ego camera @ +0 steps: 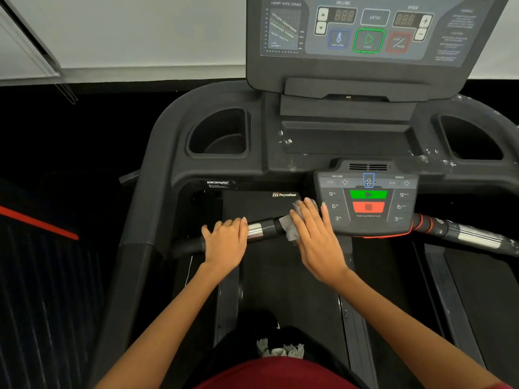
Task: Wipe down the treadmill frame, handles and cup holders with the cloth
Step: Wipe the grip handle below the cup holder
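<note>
From the head camera, the left hand (224, 242) wraps its fingers (234, 224) over the front handlebar (265, 228), gripping it just left of the bar's silver sensor band (255, 231). The right hand (314, 234) lies flat with its fingers straight and slightly spread, pressing the grey cloth (289, 227) onto the same bar, right of the band and touching the lower left edge of the small control pad (368, 203). The cloth is bunched around the bar, showing at the fingertips and below the thumb side of the hand. Beyond the bar sit the left cup holder (219, 134) and right cup holder (469, 138), with the centre tray (345, 141) between them; white specks dot the tray's edges and the frame near the right holder. The upper console (362, 26) stands tilted above. The right handlebar (471, 237) runs off to the right.
</note>
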`<state>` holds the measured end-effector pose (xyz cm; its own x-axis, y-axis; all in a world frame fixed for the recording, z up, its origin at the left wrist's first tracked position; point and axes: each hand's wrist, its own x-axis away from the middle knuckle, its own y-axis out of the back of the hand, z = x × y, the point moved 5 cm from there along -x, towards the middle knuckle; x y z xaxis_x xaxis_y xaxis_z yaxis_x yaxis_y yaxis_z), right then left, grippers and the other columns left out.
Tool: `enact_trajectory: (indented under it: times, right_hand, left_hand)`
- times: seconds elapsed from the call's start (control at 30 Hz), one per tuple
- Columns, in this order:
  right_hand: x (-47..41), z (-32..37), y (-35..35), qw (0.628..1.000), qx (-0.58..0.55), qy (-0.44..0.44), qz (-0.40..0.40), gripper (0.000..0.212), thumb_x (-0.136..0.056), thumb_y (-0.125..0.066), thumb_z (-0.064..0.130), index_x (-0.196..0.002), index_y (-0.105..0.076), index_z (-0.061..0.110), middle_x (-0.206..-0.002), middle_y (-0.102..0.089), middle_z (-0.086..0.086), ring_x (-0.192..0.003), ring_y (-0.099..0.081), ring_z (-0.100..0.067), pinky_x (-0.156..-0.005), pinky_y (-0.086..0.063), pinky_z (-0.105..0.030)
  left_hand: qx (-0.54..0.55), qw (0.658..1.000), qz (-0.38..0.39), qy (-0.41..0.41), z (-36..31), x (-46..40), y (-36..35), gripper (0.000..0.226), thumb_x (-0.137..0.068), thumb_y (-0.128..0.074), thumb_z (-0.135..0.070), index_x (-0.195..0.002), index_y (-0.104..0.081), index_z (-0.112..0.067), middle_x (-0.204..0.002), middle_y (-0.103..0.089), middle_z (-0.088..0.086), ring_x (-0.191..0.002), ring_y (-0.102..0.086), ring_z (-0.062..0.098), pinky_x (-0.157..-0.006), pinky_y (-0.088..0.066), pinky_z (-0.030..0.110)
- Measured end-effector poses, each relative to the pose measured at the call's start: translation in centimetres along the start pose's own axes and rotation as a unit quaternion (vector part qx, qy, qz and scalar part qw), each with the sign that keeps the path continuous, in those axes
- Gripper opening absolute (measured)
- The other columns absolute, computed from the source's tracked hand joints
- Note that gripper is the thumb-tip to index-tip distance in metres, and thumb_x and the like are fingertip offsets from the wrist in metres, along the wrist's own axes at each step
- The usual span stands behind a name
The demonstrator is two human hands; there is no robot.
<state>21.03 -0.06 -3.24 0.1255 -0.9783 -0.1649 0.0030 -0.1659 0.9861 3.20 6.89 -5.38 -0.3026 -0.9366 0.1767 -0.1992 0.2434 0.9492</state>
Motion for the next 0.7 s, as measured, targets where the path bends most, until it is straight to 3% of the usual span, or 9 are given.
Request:
enact_trajectory:
  times: [0.13, 0.23, 0.4, 0.47, 0.6, 0.7]
  right_hand:
    - [-1.2, 1.8, -0.7, 0.994, -0.104, 0.004, -0.034, 0.053, -0.079, -0.055, 0.002, -0.131, -0.050, -0.005, -0.138, -0.049, -0.022, -0.134, -0.038, -0.037, -0.119, -0.014, -0.049]
    - [-3.1, 4.3, -1.0, 0.987, -0.159, 0.019, -0.028, 0.040, -0.084, -0.051, 0.010, -0.122, -0.056, 0.000, -0.122, -0.058, -0.015, -0.117, -0.050, -0.031, -0.113, -0.027, -0.045]
    - [-5.6, 7.6, -0.3, 0.983, -0.180, 0.007, -0.044, 0.027, -0.089, -0.045, 0.025, -0.093, -0.065, 0.007, -0.087, -0.063, -0.007, -0.083, -0.059, -0.023, -0.091, -0.039, -0.035]
    - [-5.7, 7.7, -0.6, 0.983, -0.176, 0.035, -0.034, 0.027, -0.089, -0.047, 0.026, -0.096, -0.065, 0.007, -0.090, -0.065, -0.007, -0.085, -0.060, -0.022, -0.094, -0.038, -0.034]
    - [-4.0, 6.0, -1.1, 0.985, -0.068, 0.157, 0.015, 0.044, -0.087, -0.046, 0.033, -0.123, -0.058, 0.012, -0.120, -0.061, -0.005, -0.117, -0.055, -0.023, -0.110, -0.027, -0.041]
    - [-2.6, 3.5, -0.7, 0.987, 0.013, 0.160, -0.001, 0.050, -0.086, -0.044, 0.037, -0.129, -0.057, 0.014, -0.126, -0.061, -0.006, -0.122, -0.054, -0.025, -0.114, -0.017, -0.045]
  left_hand:
    - [-0.020, 0.999, -0.026, -0.041, 0.2, 0.0, 0.2, 0.033, -0.099, -0.033, -0.026, -0.111, -0.060, -0.012, -0.094, -0.068, 0.003, -0.082, -0.063, 0.020, -0.075, -0.041, 0.037]
    - [-0.028, 0.993, -0.082, -0.079, 0.5, 0.0, 0.3, 0.044, -0.097, -0.025, -0.031, -0.088, -0.064, -0.013, -0.069, -0.066, 0.000, -0.059, -0.061, 0.018, -0.059, -0.043, 0.032]
    - [-0.018, 0.980, -0.168, -0.102, 1.2, 0.3, 0.5, 0.037, -0.092, -0.030, -0.027, -0.073, -0.060, -0.014, -0.058, -0.059, -0.002, -0.049, -0.055, 0.014, -0.049, -0.043, 0.030]
    - [-0.014, 0.977, -0.182, -0.112, 1.5, 0.3, 0.4, 0.036, -0.092, -0.033, -0.027, -0.073, -0.060, -0.014, -0.058, -0.059, -0.002, -0.049, -0.055, 0.014, -0.047, -0.045, 0.031]
    - [-0.005, 0.970, -0.214, -0.112, 1.6, 0.6, 0.4, 0.041, -0.097, -0.032, -0.023, -0.071, -0.062, -0.013, -0.056, -0.058, -0.001, -0.047, -0.054, 0.014, -0.045, -0.046, 0.034]
    - [-0.004, 0.969, -0.219, -0.115, 1.4, 0.6, 0.4, 0.038, -0.095, -0.034, -0.022, -0.073, -0.064, -0.011, -0.058, -0.059, 0.000, -0.047, -0.054, 0.015, -0.046, -0.046, 0.030]
